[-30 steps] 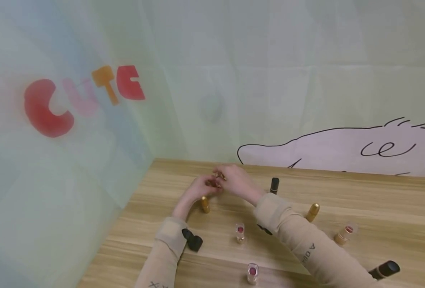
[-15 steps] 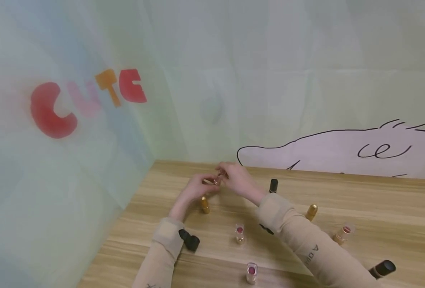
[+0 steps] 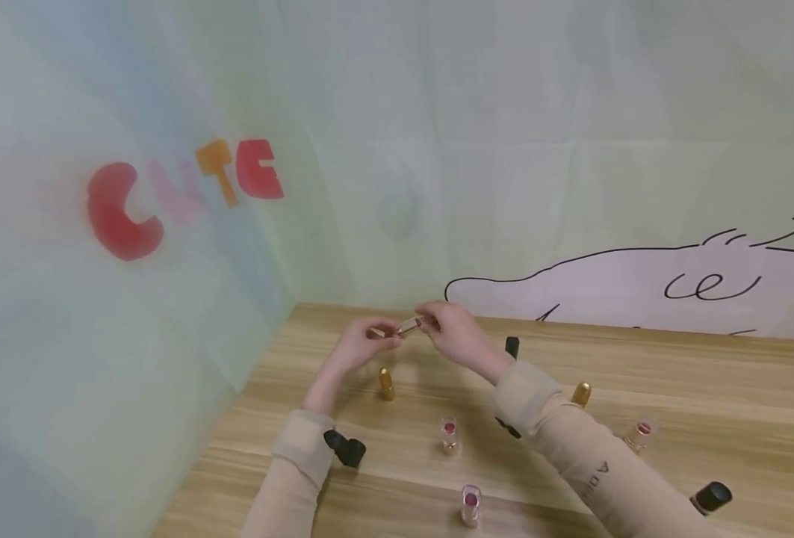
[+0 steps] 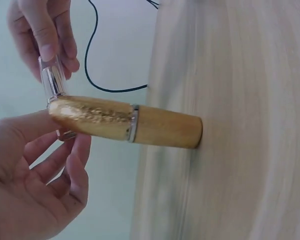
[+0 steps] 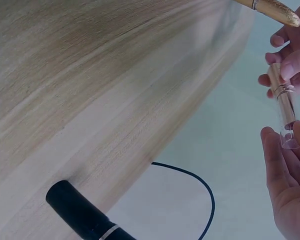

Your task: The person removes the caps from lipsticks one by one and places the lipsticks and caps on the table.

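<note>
Near the table's back left, both hands hold one lipstick (image 3: pixel 410 326) between them, raised off the wood. My left hand (image 3: pixel 359 347) pinches its rose-gold base (image 5: pixel 275 75) with thumb and fingers. At the other end, my right hand (image 3: pixel 460 336) pinches the clear cap (image 5: pixel 289 142), which surrounds the lipstick's upper part. In the left wrist view, a gold lipstick tube (image 4: pixel 160 125) stands in front of the left hand and hides part of the held lipstick. A black lipstick tube (image 5: pixel 82 210) stands close to the right forearm.
On the wooden table (image 3: pixel 262 426) stand two clear-capped lipsticks, one in the middle (image 3: pixel 449 437) and one nearer (image 3: pixel 471 506). Farther right are another gold tube (image 3: pixel 581 394), a clear-capped lipstick (image 3: pixel 639 435) and a black tube (image 3: pixel 712 497). A printed cloth (image 3: pixel 363 187) rises behind.
The hands have drawn slightly apart, and the lipstick between them, mostly hidden before, now shows. The left hand has shifted a little left. The tubes on the table stay put.
</note>
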### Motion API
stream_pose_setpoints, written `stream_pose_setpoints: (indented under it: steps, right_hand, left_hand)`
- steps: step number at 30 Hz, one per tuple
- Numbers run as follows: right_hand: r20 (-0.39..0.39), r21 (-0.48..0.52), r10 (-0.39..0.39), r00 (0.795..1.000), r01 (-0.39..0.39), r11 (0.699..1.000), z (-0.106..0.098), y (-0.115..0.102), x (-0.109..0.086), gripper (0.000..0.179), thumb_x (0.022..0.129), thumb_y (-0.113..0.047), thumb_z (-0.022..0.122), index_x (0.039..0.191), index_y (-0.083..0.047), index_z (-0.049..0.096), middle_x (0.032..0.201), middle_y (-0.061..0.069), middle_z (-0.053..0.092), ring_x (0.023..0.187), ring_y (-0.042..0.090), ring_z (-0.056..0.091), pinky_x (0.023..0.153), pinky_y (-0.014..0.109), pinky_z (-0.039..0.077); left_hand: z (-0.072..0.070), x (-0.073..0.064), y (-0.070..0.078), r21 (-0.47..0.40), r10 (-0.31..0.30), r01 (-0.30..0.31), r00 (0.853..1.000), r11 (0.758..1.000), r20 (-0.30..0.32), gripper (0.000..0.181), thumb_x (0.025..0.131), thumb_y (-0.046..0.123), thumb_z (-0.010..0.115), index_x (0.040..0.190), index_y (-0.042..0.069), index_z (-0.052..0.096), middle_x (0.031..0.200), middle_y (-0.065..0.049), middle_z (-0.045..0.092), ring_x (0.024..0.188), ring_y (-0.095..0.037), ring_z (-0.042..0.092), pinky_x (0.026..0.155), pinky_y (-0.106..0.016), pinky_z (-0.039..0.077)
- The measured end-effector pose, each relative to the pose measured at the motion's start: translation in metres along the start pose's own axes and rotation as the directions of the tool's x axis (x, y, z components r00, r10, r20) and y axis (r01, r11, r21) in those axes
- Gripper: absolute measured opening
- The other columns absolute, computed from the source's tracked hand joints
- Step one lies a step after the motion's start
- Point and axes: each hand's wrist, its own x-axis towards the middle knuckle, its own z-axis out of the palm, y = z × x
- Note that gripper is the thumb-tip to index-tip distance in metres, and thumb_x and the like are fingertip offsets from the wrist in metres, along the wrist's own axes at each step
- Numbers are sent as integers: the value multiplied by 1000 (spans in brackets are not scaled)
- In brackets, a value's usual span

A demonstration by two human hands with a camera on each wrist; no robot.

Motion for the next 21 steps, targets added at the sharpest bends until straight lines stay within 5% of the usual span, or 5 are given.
stream_pose_setpoints:
  steps: [9,21]
  right_hand:
    - [-4,31,-5,1000,5,1000,-6,0,-7,22,92,-5,61,112,0,65,102,13,69,90,21,65,79,32,55]
    - [-40,58,6,999,-4,998,-22,0,-14,26,91,-5,61,117,-1,64,103,12,69,93,22,66,82,33,56]
  left_hand:
    - [-6,-9,2,2,57,-57,998,998,-12,25,86,15,70,109,5,69,104,-14,68,79,-15,62,68,-24,49]
    - [-14,-18,-1,-16,9,-11,997,1000,-80,27,87,11,69,112,2,68,105,-16,67,78,-11,62,70,-22,49]
